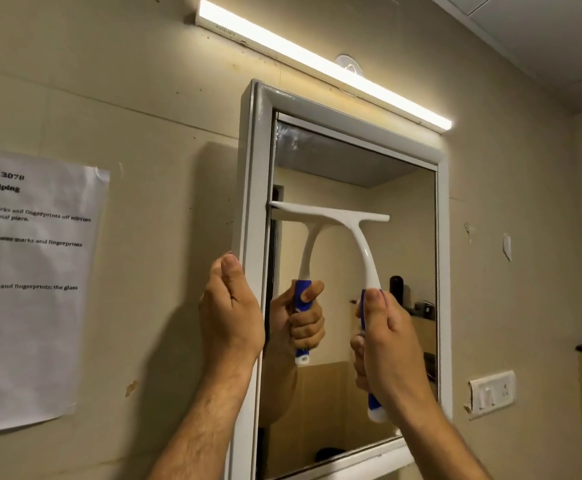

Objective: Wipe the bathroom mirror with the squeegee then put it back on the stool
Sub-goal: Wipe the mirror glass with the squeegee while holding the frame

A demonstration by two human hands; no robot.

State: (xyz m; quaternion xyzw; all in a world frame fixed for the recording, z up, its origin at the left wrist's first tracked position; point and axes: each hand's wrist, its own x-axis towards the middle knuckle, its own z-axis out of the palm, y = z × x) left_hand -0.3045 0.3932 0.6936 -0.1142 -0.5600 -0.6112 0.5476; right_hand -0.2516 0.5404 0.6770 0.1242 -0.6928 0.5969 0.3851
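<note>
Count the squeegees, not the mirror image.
1. The squeegee is gripped by the right hand, blade against the mirror; the second one is its reflection. The left hand holds the frame.

The squeegee (359, 251) — white T-shaped head, curved white neck, blue handle — stands upright against the mirror (369, 181), blade at 12 o'clock, level across the glass's left half, its left tip at the white frame. The mirror shows smears at its upper-left corner — and the squeegee's reflection.

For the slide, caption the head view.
Right hand presses the squeegee to the mirror; left hand grips its frame.
</note>
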